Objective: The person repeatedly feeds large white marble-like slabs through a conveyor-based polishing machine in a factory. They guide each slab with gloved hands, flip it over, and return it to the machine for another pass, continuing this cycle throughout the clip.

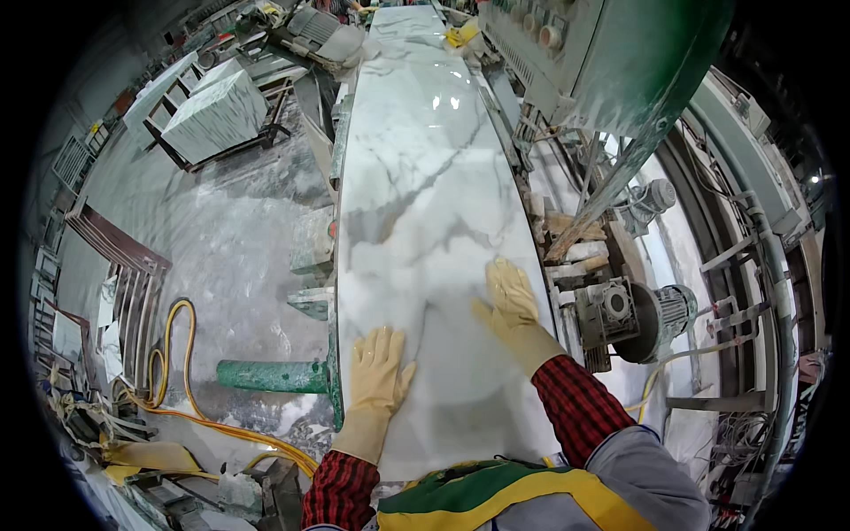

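Note:
A long white stone slab with grey veins lies before me, its polished face wet and shiny. In a cream rubber glove, my left hand rests flat on the slab by its left edge, fingers stretched out. My right hand, gloved the same way, lies a little farther up near the right edge, palm down with the thumb apart. Neither hand grips anything. Red and black checked sleeves cover both forearms.
A motor with a gearbox sits right of the slab, below a large green and grey machine housing. A green roller juts out left. Yellow hose loops over the floor. Stacked slabs stand on a rack at far left.

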Tool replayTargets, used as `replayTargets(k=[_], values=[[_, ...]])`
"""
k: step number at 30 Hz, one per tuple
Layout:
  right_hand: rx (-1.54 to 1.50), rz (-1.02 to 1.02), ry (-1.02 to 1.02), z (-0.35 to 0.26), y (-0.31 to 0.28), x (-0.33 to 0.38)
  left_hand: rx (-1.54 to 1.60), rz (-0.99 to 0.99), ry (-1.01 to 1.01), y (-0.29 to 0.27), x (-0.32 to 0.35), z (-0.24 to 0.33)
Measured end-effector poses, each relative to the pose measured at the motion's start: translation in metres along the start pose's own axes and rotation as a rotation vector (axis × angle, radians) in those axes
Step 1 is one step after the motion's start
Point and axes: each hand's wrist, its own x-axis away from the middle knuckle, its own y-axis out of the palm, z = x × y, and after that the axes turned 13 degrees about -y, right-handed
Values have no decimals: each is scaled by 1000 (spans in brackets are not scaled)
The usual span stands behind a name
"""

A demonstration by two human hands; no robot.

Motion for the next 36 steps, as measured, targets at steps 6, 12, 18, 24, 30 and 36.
replayTargets(k=[6,12,18,24,30,36], values=[[-21,-54,60,10,1,-25,-24,-4,-11,8,-4,-4],[-61,-86,67,25,11,-38,-51,-52,-47,2,-10,2],[-42,-56,124,36,36,-45,-43,16,0,13,-15,-6],[-302,-483,121,-51,-29,-9,-112,-81,-91,15,-17,-16],[-239,-321,-250,-162,-62,182,-109,-76,-63,26,-28,-12],[-293,-399,-27,-148,-129,272,-115,-152,62,10,24,10]])
